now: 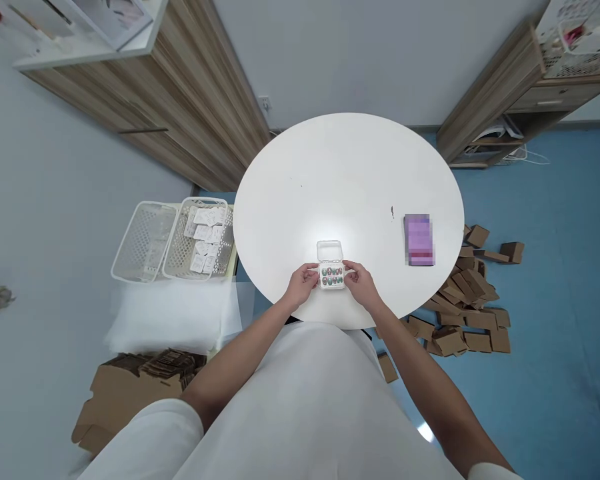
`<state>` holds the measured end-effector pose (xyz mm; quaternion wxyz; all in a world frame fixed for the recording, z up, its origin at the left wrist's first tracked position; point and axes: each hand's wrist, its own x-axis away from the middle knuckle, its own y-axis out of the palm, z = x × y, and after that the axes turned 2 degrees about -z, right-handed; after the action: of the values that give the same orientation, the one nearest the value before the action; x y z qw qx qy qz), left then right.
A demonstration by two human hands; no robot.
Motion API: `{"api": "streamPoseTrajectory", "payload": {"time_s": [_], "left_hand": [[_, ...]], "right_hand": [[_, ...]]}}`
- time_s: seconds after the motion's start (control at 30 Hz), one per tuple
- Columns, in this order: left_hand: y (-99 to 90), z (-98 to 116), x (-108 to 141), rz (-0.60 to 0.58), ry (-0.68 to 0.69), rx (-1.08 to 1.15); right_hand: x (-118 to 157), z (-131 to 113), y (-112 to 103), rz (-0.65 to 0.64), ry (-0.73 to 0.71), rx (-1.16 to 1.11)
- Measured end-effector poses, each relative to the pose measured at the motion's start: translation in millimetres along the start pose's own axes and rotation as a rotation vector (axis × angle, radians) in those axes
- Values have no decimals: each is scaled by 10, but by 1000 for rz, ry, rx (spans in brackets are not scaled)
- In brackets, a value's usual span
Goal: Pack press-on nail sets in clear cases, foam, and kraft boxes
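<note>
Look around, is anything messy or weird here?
Yes! Brown boxes lie in a jumbled heap on the floor, right of the table, not stacked. The white tabletop also has a small dark mark. The little open case looks straight.

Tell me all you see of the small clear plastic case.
The small clear plastic case looks rectangular, its see-through lid open, tilted away from the person. Two rows of small red and green pieces, too tiny to identify, fill the base. It sits level at the near side of the white oval table; contact underneath is unclear. The left hand and right hand hold its sides.
</note>
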<state>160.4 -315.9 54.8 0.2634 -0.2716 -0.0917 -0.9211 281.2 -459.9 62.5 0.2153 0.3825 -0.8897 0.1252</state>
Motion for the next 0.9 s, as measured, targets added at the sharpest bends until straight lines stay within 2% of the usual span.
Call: {"api": "streamPoseTrajectory", "payload": {"time_s": [0.2, 0.37, 0.53, 0.77, 0.9], "left_hand": [[-181, 144, 149, -79, 27, 27], [-266, 225, 224, -211, 67, 58], [-333, 358, 299, -317, 68, 45], [-461, 511, 459, -427, -41, 91], [-458, 538, 497, -465, -74, 137]], "right_hand": [[164, -145, 230, 92, -20, -178], [262, -195, 379, 190, 2, -380], [374, -312, 432, 96, 28, -484], [555, -414, 447, 64, -50, -468], [591, -405, 443, 38, -58, -463]]}}
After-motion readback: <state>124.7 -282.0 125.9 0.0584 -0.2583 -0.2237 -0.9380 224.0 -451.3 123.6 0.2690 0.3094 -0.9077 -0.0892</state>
